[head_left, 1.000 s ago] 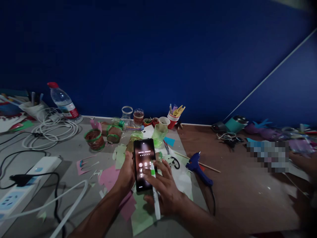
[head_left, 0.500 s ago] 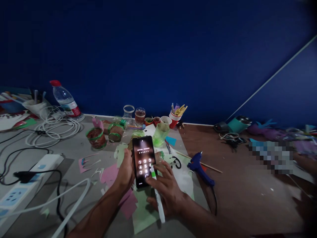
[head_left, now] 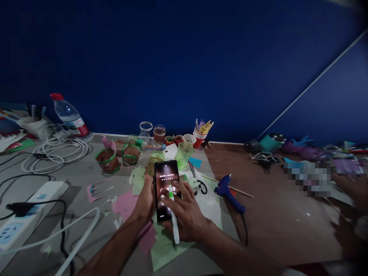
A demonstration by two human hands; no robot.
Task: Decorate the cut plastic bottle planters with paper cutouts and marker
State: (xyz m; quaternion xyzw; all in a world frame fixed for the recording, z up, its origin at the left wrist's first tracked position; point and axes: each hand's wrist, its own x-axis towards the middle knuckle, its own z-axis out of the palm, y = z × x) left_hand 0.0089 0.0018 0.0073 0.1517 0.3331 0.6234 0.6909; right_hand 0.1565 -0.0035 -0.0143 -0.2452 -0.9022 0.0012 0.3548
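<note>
From afar, I had the left hand (head_left: 146, 203) gripping the phone (head_left: 165, 184) above the green paper (head_left: 165, 253), seemingly to steady it, while the right hand (head_left: 188, 216) held a marker (head_left: 174, 226) among its fingers, apparently leaving some free for tapping.

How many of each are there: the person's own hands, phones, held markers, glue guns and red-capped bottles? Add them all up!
Person's own bare hands: 2 (left hand, right hand)
Black rectangular phone: 1
Held green-banded white marker: 1
Blue glue gun: 1
Red-capped clear plastic bottle: 1
Total: 6
</note>
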